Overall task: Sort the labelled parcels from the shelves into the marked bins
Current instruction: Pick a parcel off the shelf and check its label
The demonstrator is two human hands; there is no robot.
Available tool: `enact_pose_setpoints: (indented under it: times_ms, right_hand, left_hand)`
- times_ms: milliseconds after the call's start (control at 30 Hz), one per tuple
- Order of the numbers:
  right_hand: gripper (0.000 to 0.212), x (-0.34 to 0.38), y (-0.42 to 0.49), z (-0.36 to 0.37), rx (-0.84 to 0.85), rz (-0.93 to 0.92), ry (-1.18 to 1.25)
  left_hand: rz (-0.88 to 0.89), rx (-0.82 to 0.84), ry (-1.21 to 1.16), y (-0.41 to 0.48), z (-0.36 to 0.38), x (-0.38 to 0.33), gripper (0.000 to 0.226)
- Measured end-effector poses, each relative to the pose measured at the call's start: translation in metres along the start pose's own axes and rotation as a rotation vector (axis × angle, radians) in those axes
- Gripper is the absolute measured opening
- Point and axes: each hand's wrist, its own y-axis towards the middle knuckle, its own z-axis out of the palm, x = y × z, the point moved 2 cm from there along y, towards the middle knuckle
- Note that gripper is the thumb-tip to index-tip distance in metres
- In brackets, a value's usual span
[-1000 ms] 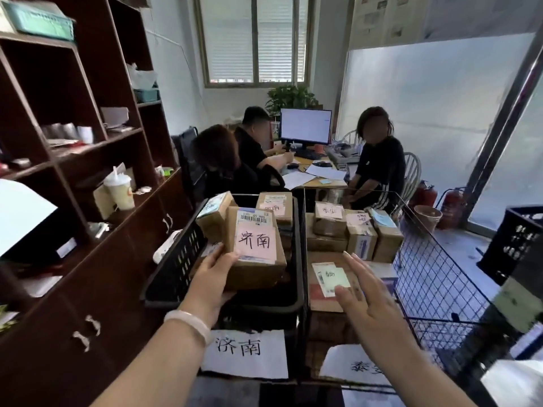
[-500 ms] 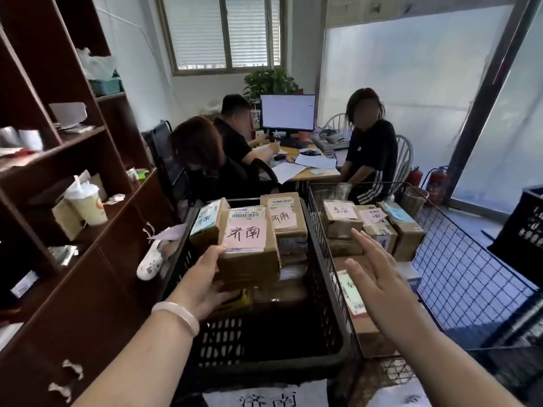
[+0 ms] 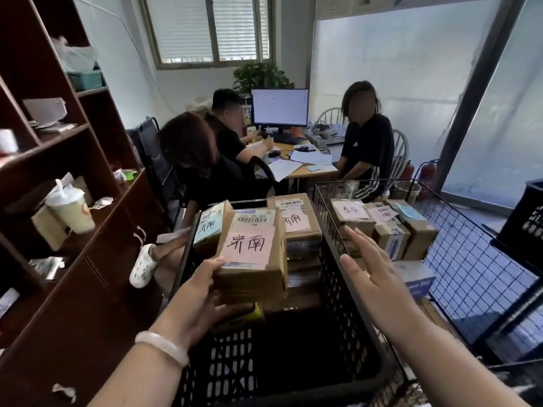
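My left hand (image 3: 195, 298) grips a brown cardboard parcel (image 3: 252, 277) with a pink handwritten label and a barcode sticker. It holds the parcel inside the black plastic crate (image 3: 349, 342), against other labelled parcels (image 3: 296, 224) stacked at the crate's far end. My right hand (image 3: 373, 274) hovers with straight, spread fingers over the divide between the crate and the wire basket (image 3: 470, 259). It holds nothing. The wire basket contains several labelled parcels (image 3: 352, 215) and a blue and white box (image 3: 417, 282).
A dark wooden shelf unit (image 3: 67, 259) stands on the left with a drink cup (image 3: 72, 208) and loose items. Three people sit at a desk (image 3: 308, 165) with a monitor behind the bins. A black crate (image 3: 526, 218) sits at the right edge.
The view has moved closer over the crate, and the paper bin signs have dropped out of sight. My left hand has lowered the parcel deeper into the black crate. My right hand stays spread.
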Motion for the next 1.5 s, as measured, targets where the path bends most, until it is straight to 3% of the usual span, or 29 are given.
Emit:
enact_pose_setpoints:
  times_ms: [133, 267, 433, 667, 900, 1000, 1100, 1167, 1300, 1500]
  right_hand:
    - [0.060, 0.004, 0.003, 0.008, 0.011, 0.008, 0.007]
    - [0.059, 0.007, 0.004, 0.008, 0.004, 0.020, -0.015]
    - [0.059, 0.004, 0.002, 0.000, -0.047, 0.062, -0.034]
    - [0.044, -0.012, -0.013, -0.012, -0.108, 0.137, -0.096]
    - [0.049, -0.013, -0.022, -0.015, -0.152, 0.155, -0.115]
    - [0.055, -0.010, -0.028, -0.018, -0.162, 0.148, -0.165]
    - [0.056, -0.008, -0.036, -0.031, -0.188, 0.166, -0.243]
    - [0.056, -0.005, -0.043, -0.043, -0.207, 0.181, -0.283]
    - [0.064, -0.003, -0.072, -0.071, -0.269, 0.229, -0.414]
    - [0.082, -0.009, -0.167, -0.132, -0.393, 0.316, -0.679]
  left_hand:
    - [0.038, -0.118, 0.009, 0.024, 0.015, -0.032, 0.036]
    - [0.010, -0.076, 0.080, 0.065, 0.054, -0.060, 0.027]
    - [-0.020, -0.072, 0.233, 0.117, 0.097, -0.069, 0.033]
    - [0.049, -0.064, 0.585, 0.155, 0.112, -0.057, 0.077]
    - [0.030, -0.008, 0.523, 0.166, 0.121, -0.055, 0.052]
    - [0.158, -0.026, 0.591, 0.165, 0.120, -0.058, 0.066]
    - [0.346, -0.118, 0.955, 0.152, 0.125, -0.070, 0.078]
    - [0.546, -0.096, 1.216, 0.133, 0.141, -0.072, 0.077]
    - [0.868, 0.134, 1.440, 0.076, 0.193, -0.046, 0.079]
    - [1.173, 0.519, 1.495, -0.036, 0.274, 0.037, 0.078]
